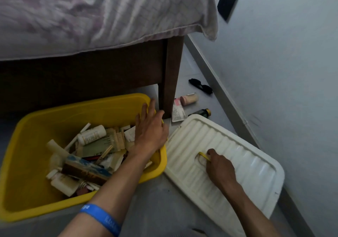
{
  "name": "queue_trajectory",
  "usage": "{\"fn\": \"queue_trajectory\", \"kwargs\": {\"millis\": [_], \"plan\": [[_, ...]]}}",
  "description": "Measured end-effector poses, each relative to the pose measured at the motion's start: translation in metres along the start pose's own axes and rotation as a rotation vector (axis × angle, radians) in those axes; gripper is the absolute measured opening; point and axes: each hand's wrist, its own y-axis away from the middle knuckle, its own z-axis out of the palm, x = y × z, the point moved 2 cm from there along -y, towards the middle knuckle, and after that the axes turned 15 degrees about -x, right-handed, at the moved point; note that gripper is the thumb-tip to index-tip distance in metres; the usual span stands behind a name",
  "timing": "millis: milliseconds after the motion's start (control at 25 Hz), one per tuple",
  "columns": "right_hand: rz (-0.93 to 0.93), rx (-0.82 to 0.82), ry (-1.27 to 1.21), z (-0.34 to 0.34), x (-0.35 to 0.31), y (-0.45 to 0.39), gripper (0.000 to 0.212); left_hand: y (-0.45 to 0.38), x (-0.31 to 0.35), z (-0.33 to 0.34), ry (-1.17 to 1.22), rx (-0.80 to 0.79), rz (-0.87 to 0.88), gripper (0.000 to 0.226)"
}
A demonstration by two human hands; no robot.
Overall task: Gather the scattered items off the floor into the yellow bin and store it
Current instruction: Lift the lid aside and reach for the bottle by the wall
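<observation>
Yellow bin (27, 172) standing on the grey floor (161, 205) at near left, partly under a dark wooden bed frame (170, 75) covered by a pale blanket (109, 11). The bin holds a jumble of items: a white bottle (91, 134), paper packets, small boxes and sticks. Left hand (149, 127), with a blue wristband (102, 218) on the forearm, reaches across the bin's far right corner, fingers straight and spread, gripping nothing. Right hand (218, 167) rests on a white ribbed lid (237, 156) lying flat on the floor just right of the bin; its fingers pinch a thin yellow stick (204, 155). Still scattered on the floor beyond the lid, near the bed leg: a pink-capped bottle (189, 99), a printed sachet (177, 112), a dark bottle with a gold cap (201, 112) and black sunglasses (200, 86) close to the wall's skirting. A black wall plate (227, 1) is at far right.
</observation>
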Motion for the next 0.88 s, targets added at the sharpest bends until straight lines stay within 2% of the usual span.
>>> {"fn": "queue_trajectory", "kwargs": {"millis": [160, 360, 520, 600, 680, 760, 880], "plan": [[0.057, -0.07, -0.043, 0.031, 0.006, 0.018, 0.029, 0.0, -0.002, 0.001, 0.001, 0.012, 0.007, 0.046], [0.191, 0.017, -0.115, 0.049, 0.03, 0.033, 0.044, 0.0, 0.001, -0.001, -0.001, 0.022, 0.003, 0.044], [0.228, -0.091, -0.145, 0.044, 0.037, 0.011, 0.052, 0.0, 0.001, -0.005, -0.035, 0.015, -0.028, 0.05], [0.211, -0.085, -0.094, 0.037, 0.03, -0.001, 0.056, -0.001, 0.001, -0.006, -0.088, -0.005, -0.03, 0.064], [0.134, -0.003, -0.012, 0.03, 0.015, -0.013, 0.06, -0.003, 0.005, -0.006, -0.133, -0.032, 0.024, 0.077], [0.037, 0.088, 0.017, 0.015, -0.004, -0.04, 0.06, -0.008, 0.012, -0.004, -0.089, -0.059, 0.085, 0.081], [-0.052, 0.107, -0.021, -0.015, -0.036, -0.104, 0.07, -0.012, 0.011, 0.003, -0.036, -0.031, 0.082, 0.082]]}}
